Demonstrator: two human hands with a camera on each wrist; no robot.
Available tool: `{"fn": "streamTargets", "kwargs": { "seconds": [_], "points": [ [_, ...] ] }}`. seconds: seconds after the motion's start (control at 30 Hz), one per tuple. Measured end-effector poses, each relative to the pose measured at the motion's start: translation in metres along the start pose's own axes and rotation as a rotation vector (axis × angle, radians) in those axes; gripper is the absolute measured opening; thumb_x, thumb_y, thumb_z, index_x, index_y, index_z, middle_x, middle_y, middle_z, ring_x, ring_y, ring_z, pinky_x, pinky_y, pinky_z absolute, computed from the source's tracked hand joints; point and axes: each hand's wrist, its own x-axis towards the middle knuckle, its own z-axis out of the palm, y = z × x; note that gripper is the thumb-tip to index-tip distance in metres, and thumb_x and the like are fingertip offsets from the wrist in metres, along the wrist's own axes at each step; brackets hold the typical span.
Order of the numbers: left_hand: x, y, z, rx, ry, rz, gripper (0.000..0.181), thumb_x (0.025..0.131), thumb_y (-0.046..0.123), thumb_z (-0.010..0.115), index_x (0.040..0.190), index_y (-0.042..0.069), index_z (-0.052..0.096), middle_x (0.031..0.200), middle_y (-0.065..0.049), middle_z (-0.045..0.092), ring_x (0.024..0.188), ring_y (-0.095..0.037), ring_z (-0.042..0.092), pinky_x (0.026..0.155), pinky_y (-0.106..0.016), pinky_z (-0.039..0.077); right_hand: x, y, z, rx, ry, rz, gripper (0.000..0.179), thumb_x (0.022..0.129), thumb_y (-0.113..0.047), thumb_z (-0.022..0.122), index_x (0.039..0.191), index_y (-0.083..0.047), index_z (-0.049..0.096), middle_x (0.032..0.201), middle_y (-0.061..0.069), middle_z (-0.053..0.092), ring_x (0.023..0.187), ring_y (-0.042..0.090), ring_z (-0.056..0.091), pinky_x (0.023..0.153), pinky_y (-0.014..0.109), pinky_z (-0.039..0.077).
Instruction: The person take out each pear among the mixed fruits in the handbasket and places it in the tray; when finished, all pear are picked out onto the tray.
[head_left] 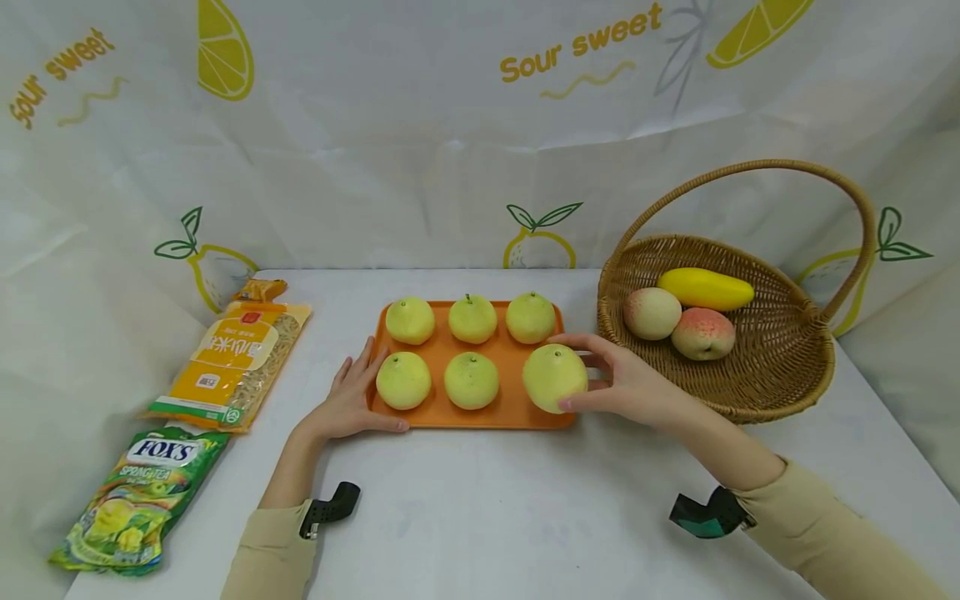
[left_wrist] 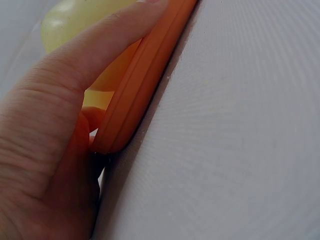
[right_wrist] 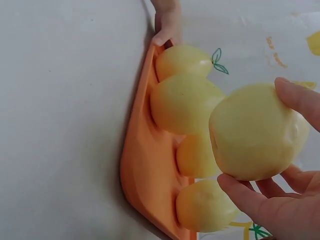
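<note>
An orange tray (head_left: 510, 408) lies on the table, bearing several round, pale yellow-green pears (head_left: 472, 381) in two rows. My right hand (head_left: 622, 379) holds another such pear (head_left: 555, 377) over the front right part of the tray, thumb in front and fingers behind. In the right wrist view this pear (right_wrist: 255, 132) appears raised, apart from the tray. At the tray's front left corner rests my left hand (head_left: 352, 400), its fingers spread along the left side. The left wrist view shows its straight thumb (left_wrist: 110, 40) on the front rim; its other fingers are partly hidden.
A wicker basket (head_left: 780, 375) with a tall handle stands at right, holding two peaches (head_left: 703, 333) and a long yellow fruit (head_left: 705, 288). To the left lie a grain bag (head_left: 232, 362), a small orange packet (head_left: 260, 289) and a green FOX'S candy bag (head_left: 142, 500).
</note>
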Motion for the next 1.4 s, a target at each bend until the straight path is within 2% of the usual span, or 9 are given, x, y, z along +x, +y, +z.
{"fn": "streamTargets", "kwargs": {
  "seconds": [0.17, 0.43, 0.6, 0.83, 1.1, 1.4],
  "points": [
    [0.001, 0.0, 0.0, 0.0, 0.0, 0.004, 0.129, 0.064, 0.057, 0.084, 0.158, 0.011, 0.009, 0.162, -0.01, -0.013, 0.147, -0.033, -0.012, 0.115, -0.053, -0.008, 0.004, 0.012, 0.009, 0.016, 0.004, -0.013, 0.074, 0.079, -0.021, 0.083, 0.141, -0.013, 0.046, 0.139, 0.004, 0.048, 0.127, 0.033, 0.045, 0.101, 0.045, 0.044],
    [0.0, 0.0, 0.0, 0.008, 0.0, 0.0, 0.128, 0.064, 0.058, 0.084, 0.158, 0.011, 0.009, 0.162, -0.008, -0.013, 0.147, -0.031, -0.011, 0.115, -0.051, -0.008, 0.01, 0.03, 0.02, 0.031, 0.053, 0.039, 0.073, 0.079, -0.023, 0.083, 0.142, -0.014, 0.046, 0.142, 0.007, 0.045, 0.129, 0.034, 0.043, 0.106, 0.055, 0.035],
    [0.0, 0.0, 0.0, 0.003, 0.001, 0.006, 0.128, 0.064, 0.057, 0.085, 0.158, 0.011, 0.01, 0.162, -0.01, -0.013, 0.147, -0.032, -0.011, 0.115, -0.052, -0.008, 0.014, 0.04, 0.026, 0.053, 0.083, 0.092, 0.074, 0.08, -0.025, 0.082, 0.143, -0.015, 0.044, 0.145, 0.009, 0.042, 0.133, 0.036, 0.04, 0.107, 0.055, 0.032],
    [0.0, 0.0, 0.0, 0.004, -0.001, 0.007, 0.128, 0.065, 0.056, 0.085, 0.158, 0.011, 0.01, 0.162, -0.01, -0.013, 0.147, -0.031, -0.012, 0.115, -0.052, -0.008, 0.02, 0.047, 0.031, 0.036, 0.098, 0.112, 0.075, 0.081, -0.026, 0.081, 0.144, -0.012, 0.043, 0.142, 0.016, 0.043, 0.13, 0.039, 0.043, 0.103, 0.053, 0.037],
    [0.0, 0.0, 0.0, 0.001, -0.002, 0.007, 0.128, 0.065, 0.056, 0.085, 0.158, 0.012, 0.009, 0.162, -0.009, -0.013, 0.147, -0.031, -0.012, 0.115, -0.052, -0.008, 0.025, 0.048, 0.033, 0.075, 0.109, 0.164, 0.075, 0.079, -0.028, 0.082, 0.143, -0.017, 0.044, 0.144, 0.013, 0.04, 0.129, 0.035, 0.044, 0.101, 0.049, 0.039],
    [0.0, -0.002, 0.001, 0.006, -0.001, 0.001, 0.128, 0.065, 0.057, 0.084, 0.158, 0.013, 0.008, 0.162, -0.007, -0.013, 0.147, -0.031, -0.013, 0.115, -0.053, -0.008, 0.03, 0.053, 0.037, 0.075, 0.134, 0.065, 0.073, 0.08, -0.02, 0.081, 0.142, -0.012, 0.045, 0.139, 0.012, 0.047, 0.121, 0.03, 0.05, 0.096, 0.041, 0.043]
  ]
}}
